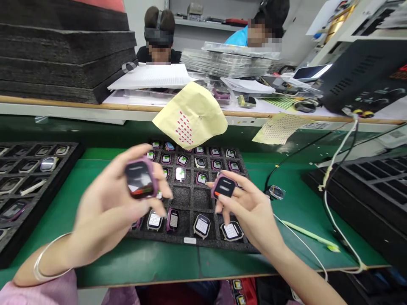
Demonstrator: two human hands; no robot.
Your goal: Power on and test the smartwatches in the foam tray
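Note:
My left hand (108, 199) is closed round the edges of a purple-framed smartwatch body (140, 178), its dark glossy screen turned toward me. A second purple smartwatch body (224, 186), with grey shapes and a red-orange patch on its screen, is pinched in my right hand (244, 203). Both watches are raised over a black foam tray (181, 197). Watch bodies in purple and pale frames sit in its compartments, many with lit screens, such as the pale one (202, 225) at the front. Two compartments between my hands hold nothing visible. Parts of the tray are hidden behind my hands.
Another foam tray (68, 163) of watches lies at the left. At the right are a pale green stick (311, 236), white cables (330, 203) and stacked black trays (365, 190). A shelf (127, 111) with a hanging yellow sheet (197, 114) crosses behind. Two people are beyond it.

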